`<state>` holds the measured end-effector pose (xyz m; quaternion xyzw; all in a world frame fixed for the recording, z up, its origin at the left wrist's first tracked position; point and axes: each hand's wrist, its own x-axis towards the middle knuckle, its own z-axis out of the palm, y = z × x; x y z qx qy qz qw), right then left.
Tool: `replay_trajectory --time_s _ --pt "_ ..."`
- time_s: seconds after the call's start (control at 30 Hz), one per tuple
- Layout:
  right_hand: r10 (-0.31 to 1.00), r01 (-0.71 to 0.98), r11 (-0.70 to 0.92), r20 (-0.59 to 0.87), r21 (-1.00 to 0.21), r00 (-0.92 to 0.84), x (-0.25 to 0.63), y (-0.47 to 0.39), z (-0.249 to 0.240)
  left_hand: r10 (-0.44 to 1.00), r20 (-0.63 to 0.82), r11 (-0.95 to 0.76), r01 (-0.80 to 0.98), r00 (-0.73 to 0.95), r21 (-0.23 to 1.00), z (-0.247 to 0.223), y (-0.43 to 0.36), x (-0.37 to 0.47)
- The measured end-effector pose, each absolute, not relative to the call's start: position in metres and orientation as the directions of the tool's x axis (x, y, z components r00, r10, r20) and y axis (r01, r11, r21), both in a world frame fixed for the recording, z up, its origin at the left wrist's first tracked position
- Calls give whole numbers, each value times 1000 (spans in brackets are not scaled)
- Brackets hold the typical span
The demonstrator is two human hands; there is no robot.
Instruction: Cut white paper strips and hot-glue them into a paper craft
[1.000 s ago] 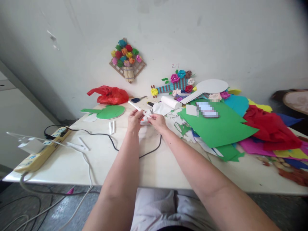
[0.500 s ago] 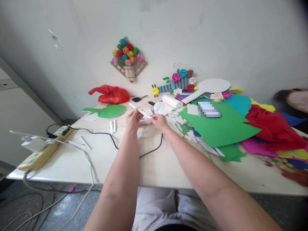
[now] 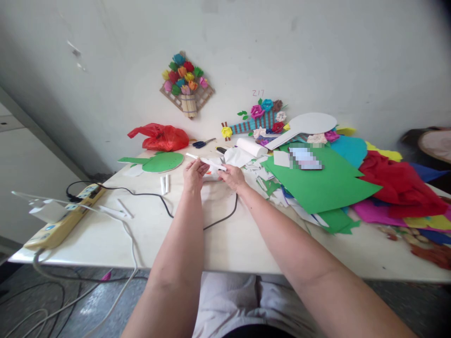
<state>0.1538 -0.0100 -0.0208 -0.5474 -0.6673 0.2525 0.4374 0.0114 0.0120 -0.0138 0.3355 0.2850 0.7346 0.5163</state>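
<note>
Between my hands is a narrow white paper strip (image 3: 213, 164), held above the table. My left hand (image 3: 194, 175) pinches it near its left part, and a thin white end sticks out past the fingers. My right hand (image 3: 232, 177) grips its right end between thumb and fingers. A pointed grey tip, looking like scissors (image 3: 222, 160), shows just behind the right fingers. Under the hands lies a white object with an orange mark, mostly hidden. Short white paper rolls (image 3: 165, 184) rest on the table left of my left hand.
A green round cutout (image 3: 162, 162), a red plastic bag (image 3: 165, 138) and dark-handled scissors (image 3: 199, 144) lie at the back left. Green sheets (image 3: 317, 188), a phone (image 3: 306, 158) and scraps pile up on the right. A power strip (image 3: 66, 217) sits left; a black cable (image 3: 221, 219) crosses the front.
The paper strip now lies flatter between my hands, with my left fingers curled further over it. Both hands stay in nearly the same place; the view has shifted slightly.
</note>
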Motion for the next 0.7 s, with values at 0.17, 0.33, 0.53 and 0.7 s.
replay_trajectory --time_s 0.17,0.33,0.53,0.7 --pt "936 603 234 345 -763 72 158 -13 -15 940 217 -330 -551 -262 766 -11 11 12" --pt "881 563 388 473 -729 5 158 -11 -12 949 242 -312 -514 -201 799 -13 12 19" --pt "869 620 384 494 -684 8 159 -11 -10 953 279 -302 -434 -118 849 -14 8 32" --pt "873 676 324 485 -662 55 158 -14 -9 946 299 -323 -412 -124 852 -12 4 37"
